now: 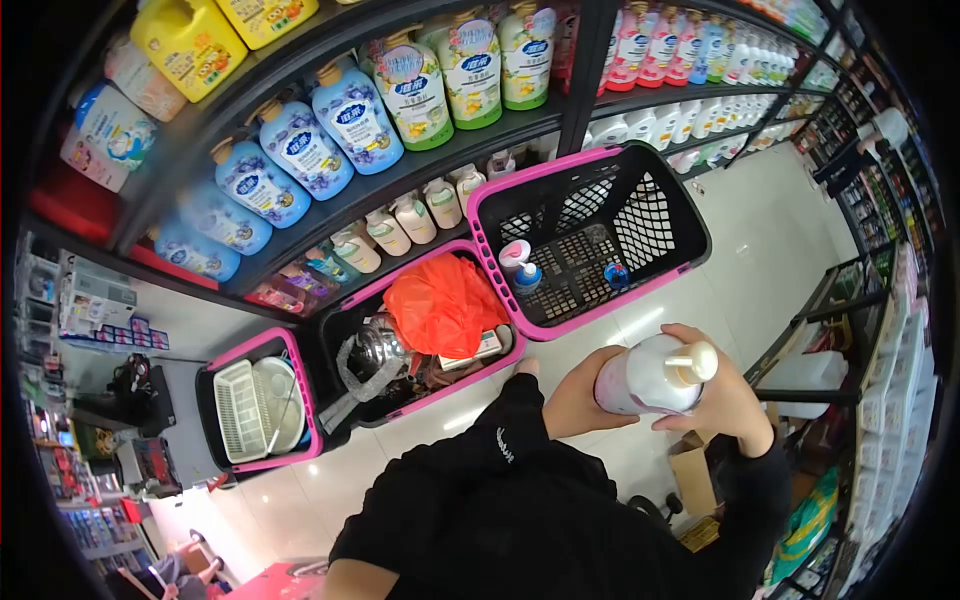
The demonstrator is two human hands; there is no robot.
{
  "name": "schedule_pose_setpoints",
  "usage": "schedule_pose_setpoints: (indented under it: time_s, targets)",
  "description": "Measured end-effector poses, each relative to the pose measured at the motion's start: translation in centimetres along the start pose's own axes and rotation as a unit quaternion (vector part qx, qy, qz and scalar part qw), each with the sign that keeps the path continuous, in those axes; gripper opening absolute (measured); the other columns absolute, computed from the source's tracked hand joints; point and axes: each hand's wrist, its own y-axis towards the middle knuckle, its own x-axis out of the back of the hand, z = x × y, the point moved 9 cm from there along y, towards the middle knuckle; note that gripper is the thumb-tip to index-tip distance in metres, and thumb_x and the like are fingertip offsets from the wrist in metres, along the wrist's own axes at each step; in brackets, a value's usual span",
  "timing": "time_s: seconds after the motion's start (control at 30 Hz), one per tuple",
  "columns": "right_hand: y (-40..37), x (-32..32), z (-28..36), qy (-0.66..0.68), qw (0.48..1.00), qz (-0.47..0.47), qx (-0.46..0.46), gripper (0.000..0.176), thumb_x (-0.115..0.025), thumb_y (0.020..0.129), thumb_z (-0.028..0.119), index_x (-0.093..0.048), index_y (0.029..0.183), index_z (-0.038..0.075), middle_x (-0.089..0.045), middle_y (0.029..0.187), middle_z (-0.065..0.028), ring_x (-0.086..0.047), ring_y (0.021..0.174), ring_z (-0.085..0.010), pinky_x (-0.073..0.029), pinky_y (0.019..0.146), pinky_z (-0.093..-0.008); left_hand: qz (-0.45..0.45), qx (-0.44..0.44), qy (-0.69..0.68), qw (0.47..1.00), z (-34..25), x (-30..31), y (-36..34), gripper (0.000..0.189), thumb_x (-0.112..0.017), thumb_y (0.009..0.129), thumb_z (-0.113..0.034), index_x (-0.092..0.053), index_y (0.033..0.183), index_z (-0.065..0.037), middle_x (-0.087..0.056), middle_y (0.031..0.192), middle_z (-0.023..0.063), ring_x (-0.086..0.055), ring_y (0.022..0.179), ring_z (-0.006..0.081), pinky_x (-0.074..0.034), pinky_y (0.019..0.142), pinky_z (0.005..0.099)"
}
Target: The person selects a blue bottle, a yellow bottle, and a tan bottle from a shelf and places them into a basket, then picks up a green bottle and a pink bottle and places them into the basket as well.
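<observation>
A white pump bottle (655, 375) with a cream-coloured pump head is held up in front of my body, seen from above. My left hand (580, 398) wraps around its left side. On the other side, my right hand (733, 398) grips it near the top and right. Part of the bottle's label is covered by my fingers. Beyond my hands stands a black basket (688, 262) with a pink rim. In it are a bottle with a white and pink pump top (518, 258) and a small blue item (616, 275).
A second basket (468, 375) holds a red plastic bag (445, 305), a clear lidded item and a box. A third basket (318, 425) has a white rack (241, 410). Shelves with blue bottles (357, 115) and green-based bottles (413, 90) line the far side. A cardboard box (692, 475) stands right.
</observation>
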Motion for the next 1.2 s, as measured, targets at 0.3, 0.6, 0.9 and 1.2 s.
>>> schedule_pose_setpoints:
  time_s: [0.3,0.6,0.9,1.2]
  targets:
    - [6.6,3.9,-5.4,-0.001,1.000,0.002,-0.028,0.084,-0.080,0.048,0.015,-0.037,0.120,0.004,-0.047,0.111,-0.0150,-0.049,0.102,-0.0300,-0.040,0.087,-0.0342,-0.026,0.006,-0.021,0.999,2.7,2.0,8.4,0.077,-0.080,0.053,-0.019,-0.039,0.117,-0.006,-0.049,0.108,0.0120,-0.049,0.102,0.0251,-0.040,0.086,0.0336]
    - [12.9,6.0,-10.9,-0.021,0.998,0.034,0.044,0.080,-0.079,0.047,0.012,-0.038,0.116,0.003,-0.047,0.107,-0.0142,-0.049,0.098,-0.0307,-0.041,0.083,-0.0358,-0.061,0.054,0.028,0.996,7.0,3.8,14.9,0.077,-0.079,0.053,-0.020,-0.039,0.118,-0.005,-0.047,0.111,0.0134,-0.048,0.105,0.0265,-0.038,0.090,0.0346]
    - [19.6,4.9,-20.2,-0.002,0.991,0.086,0.098,0.076,-0.078,0.053,0.017,-0.037,0.115,-0.001,-0.047,0.106,-0.0168,-0.050,0.097,-0.0301,-0.042,0.082,-0.0337,-0.172,0.115,0.072,0.976,15.2,4.6,19.5,0.079,-0.077,0.054,-0.019,-0.038,0.120,-0.003,-0.046,0.115,0.0162,-0.044,0.108,0.0294,-0.035,0.092,0.0353]
    - [25.1,-2.5,-27.7,-0.039,0.987,0.135,0.079,0.075,-0.075,0.050,0.009,-0.037,0.114,0.001,-0.046,0.104,-0.0169,-0.048,0.096,-0.0330,-0.041,0.082,-0.0357,-0.329,0.389,-0.546,0.666,31.9,0.6,15.0,0.060,-0.056,0.077,-0.028,-0.030,0.123,0.002,-0.049,0.108,0.0170,-0.048,0.102,0.0266,-0.036,0.089,0.0423]
